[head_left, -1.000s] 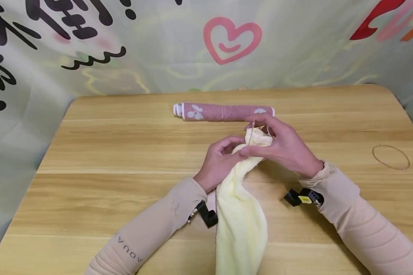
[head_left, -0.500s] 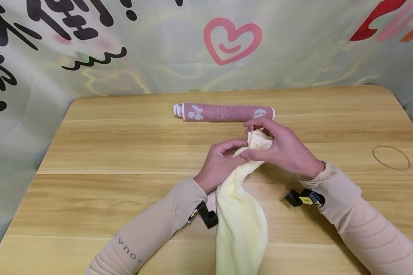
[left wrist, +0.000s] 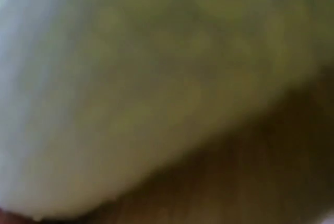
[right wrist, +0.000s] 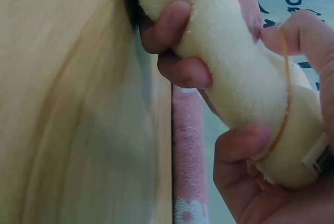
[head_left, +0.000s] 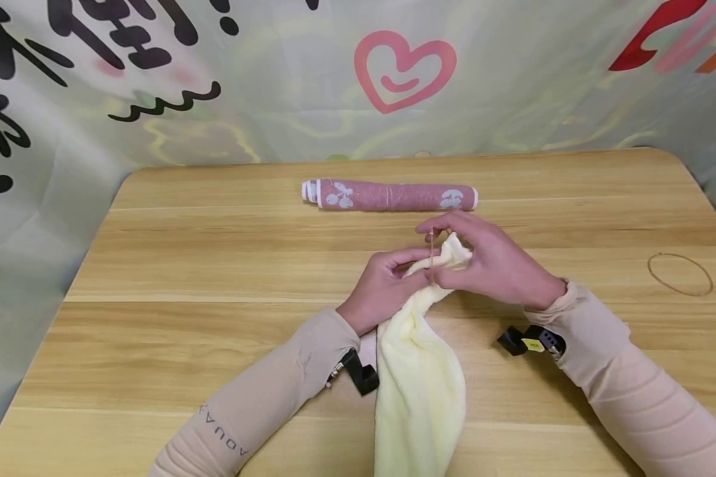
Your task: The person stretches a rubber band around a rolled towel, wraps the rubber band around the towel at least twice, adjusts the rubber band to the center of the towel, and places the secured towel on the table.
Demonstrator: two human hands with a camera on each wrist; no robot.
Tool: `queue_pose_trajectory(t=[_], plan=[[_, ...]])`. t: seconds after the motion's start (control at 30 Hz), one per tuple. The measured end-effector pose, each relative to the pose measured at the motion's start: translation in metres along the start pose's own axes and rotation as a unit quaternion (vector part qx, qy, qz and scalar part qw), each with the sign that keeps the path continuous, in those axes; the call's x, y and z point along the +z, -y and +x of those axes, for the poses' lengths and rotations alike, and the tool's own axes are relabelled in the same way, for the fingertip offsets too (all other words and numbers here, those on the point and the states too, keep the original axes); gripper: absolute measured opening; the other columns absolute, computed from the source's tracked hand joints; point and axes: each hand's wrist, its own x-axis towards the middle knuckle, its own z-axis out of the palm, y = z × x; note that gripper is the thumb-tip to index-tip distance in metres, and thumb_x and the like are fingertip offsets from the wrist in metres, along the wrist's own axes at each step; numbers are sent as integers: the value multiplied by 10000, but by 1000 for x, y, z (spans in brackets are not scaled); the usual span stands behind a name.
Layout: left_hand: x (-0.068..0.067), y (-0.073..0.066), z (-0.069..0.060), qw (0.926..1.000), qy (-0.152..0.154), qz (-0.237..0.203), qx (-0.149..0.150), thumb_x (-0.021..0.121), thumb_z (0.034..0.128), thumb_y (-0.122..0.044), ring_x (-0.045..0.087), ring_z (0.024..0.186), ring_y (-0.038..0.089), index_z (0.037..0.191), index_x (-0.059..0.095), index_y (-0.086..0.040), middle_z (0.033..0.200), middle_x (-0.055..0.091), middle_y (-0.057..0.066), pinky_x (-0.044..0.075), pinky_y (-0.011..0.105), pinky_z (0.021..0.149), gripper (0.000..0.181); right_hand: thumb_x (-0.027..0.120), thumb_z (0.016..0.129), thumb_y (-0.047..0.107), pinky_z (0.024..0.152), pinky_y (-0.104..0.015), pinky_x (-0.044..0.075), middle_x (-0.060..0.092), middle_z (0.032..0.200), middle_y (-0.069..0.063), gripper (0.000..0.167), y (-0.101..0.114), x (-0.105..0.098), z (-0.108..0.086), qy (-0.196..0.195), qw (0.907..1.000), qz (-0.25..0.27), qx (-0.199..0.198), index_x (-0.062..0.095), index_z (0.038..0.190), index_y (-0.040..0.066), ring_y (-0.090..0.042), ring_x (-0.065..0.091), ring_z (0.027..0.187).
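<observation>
A pale yellow towel [head_left: 420, 384], gathered narrow at its far end, hangs toward me over the table's near part. My left hand [head_left: 382, 285] grips it just below that end, fingertips curling around the cloth in the right wrist view. With my right hand [head_left: 495, 265] I hold a thin tan rubber band [right wrist: 287, 93], which loops over the gathered end between thumb and fingers. A white label [right wrist: 316, 157] shows on the towel near my right palm. Blurred yellow cloth [left wrist: 156, 67] fills most of the left wrist view, hiding the left fingers there.
Behind my hands lies a rolled purple towel [head_left: 394, 196] with white edges and pale prints. Another rubber band [head_left: 649, 266] lies flat on the wooden table [head_left: 185, 265] at the right. A printed cloth backdrop [head_left: 274, 99] stands along the table's far edge.
My right hand has come slightly nearer to me, and the rubber band sits lower along the towel. The towel's tip looks narrower and sticks up more. My left hand has barely shifted.
</observation>
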Motion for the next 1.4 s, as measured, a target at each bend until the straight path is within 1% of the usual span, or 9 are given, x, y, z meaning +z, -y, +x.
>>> queue_pose_trajectory(t=[0.13,0.23,0.33,0.4,0.6,0.73,0.87,1.13,1.4], plan=[[0,0,1,9996,-143,8,237,715,952,-38,657,1277,179,1289,668,-32,1407,660,119,585,235,973,340,840,822,158,925,-175,487,713,1240,54,433,0,-2,-2,76,9995,-39,296,692,1226,203,-97,621,1110],[0,-1,2,9991,-214,-32,353,730,936,-35,653,1244,141,1214,584,-57,1340,646,123,579,215,925,314,847,825,171,869,-166,501,726,1177,74,391,1,-4,-1,173,9985,152,491,704,1184,231,-89,623,1043],[0,-1,1,9985,-63,-336,421,697,944,-8,687,1147,146,1254,515,-109,1310,652,146,605,244,822,373,856,817,177,807,-185,521,731,1105,67,360,2,-7,-1,282,9973,258,619,710,1141,232,-91,624,961],[0,-1,0,9976,56,-354,589,673,954,6,686,1160,145,1314,529,-127,1363,631,136,606,247,850,410,861,811,190,765,-202,529,727,1050,63,341,2,-9,-2,386,9967,237,672,709,1113,232,-94,621,901],[0,0,0,9945,38,-255,1017,645,944,52,646,1202,81,1259,612,9,1337,662,209,562,203,978,320,898,760,219,788,-205,494,718,1065,116,361,6,-14,-3,479,9970,22,606,728,1072,284,-79,605,941],[0,1,0,9937,-107,-388,1044,640,912,81,632,1161,55,1185,582,44,1249,674,279,571,186,899,281,886,770,229,797,-206,496,731,1114,129,391,8,-14,-4,402,9977,-102,538,726,1118,308,-71,612,962],[1,1,0,9935,-157,-577,968,631,902,82,633,1096,51,1152,541,37,1231,651,289,575,184,809,270,819,855,221,788,-200,520,749,1099,104,291,10,-11,-4,240,9982,-2,547,731,1122,297,-62,636,930],[3,1,-1,9897,-225,-1104,887,582,919,59,620,855,52,1113,474,40,1028,622,69,555,183,687,223,696,963,190,638,-236,558,752,945,-10,151,10,-8,-5,-24,9972,322,667,726,1110,180,-98,661,721],[3,2,1,9859,-535,-1295,916,542,910,51,621,908,65,1022,439,40,990,570,16,574,193,679,152,670,994,129,468,-322,532,669,771,-117,434,9,-12,-5,-436,9882,1164,897,508,1393,183,-259,664,584]])
